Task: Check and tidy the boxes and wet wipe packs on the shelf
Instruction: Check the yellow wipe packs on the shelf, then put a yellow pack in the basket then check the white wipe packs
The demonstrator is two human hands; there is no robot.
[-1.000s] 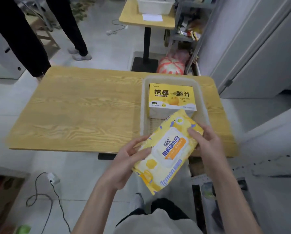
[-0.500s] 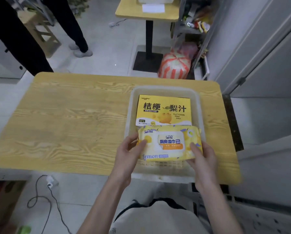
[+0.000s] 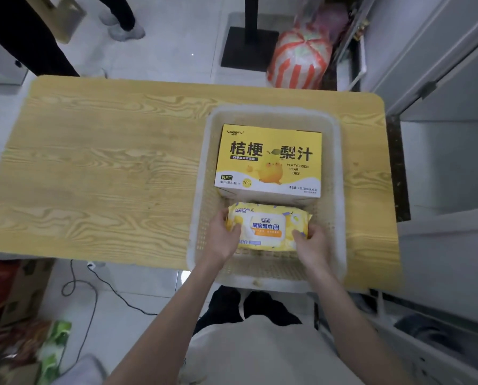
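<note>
- A wooden table point(image 3: 107, 168) fills the middle of the frame, and a pale plastic basket point(image 3: 340, 190) sits on its right part, reaching to the near edge.
- A yellow juice box point(image 3: 269, 159) lies flat in the far half of the basket, printed face up. It takes up that half, so only the near half is free.
- The wet wipe pack point(image 3: 268, 226) lies level in the near half, lengthwise across the basket and just in front of the box. Whether the two touch cannot be told.
- The left hand point(image 3: 222, 237) grips the pack's left end, thumb on top and fingers curled round the edge.
- The right hand point(image 3: 313, 243) grips the right end the same way.
- At the upper right of the frame a red-striped bag point(image 3: 299, 62) stands on the floor beside a black table base point(image 3: 249, 48).
- At the upper left are another person's dark legs point(image 3: 24, 37), and a cable point(image 3: 93, 287) runs over the tiles at lower left.
- A second ago the pack was held slanted over the table's near edge, outside the basket.
- Half a second ago it was level above the basket's near part. It now sits lower, inside the walls, and the view has tipped further down.
</note>
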